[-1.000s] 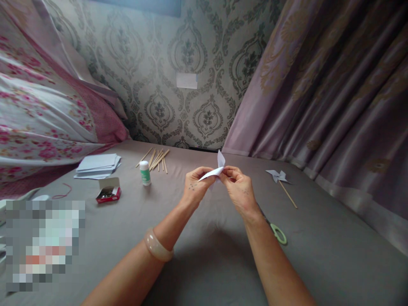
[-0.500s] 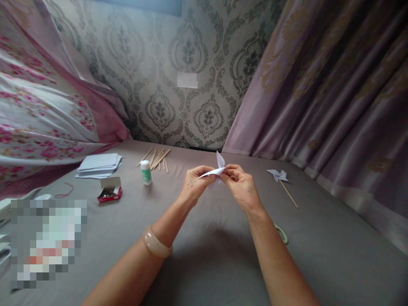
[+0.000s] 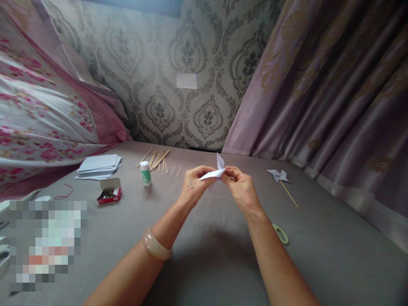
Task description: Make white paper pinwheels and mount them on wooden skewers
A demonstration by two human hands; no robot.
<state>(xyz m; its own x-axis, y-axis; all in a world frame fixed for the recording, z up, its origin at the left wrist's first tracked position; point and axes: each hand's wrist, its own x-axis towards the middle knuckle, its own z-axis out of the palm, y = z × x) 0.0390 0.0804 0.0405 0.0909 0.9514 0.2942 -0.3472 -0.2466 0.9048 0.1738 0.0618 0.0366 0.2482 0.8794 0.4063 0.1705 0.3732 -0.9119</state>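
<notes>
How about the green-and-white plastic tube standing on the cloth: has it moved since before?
No. The tube stands in the same spot, just in front of the thin tan wooden sticks.

One view, from the head, looks forward and down; left hand (image 3: 195, 183) and right hand (image 3: 241, 187) near, below centre; the patterned wall (image 3: 153, 55) farther off.

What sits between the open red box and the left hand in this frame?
In the head view, a green-and-white tube stands upright between the open red box and the left hand, touching neither.
</notes>
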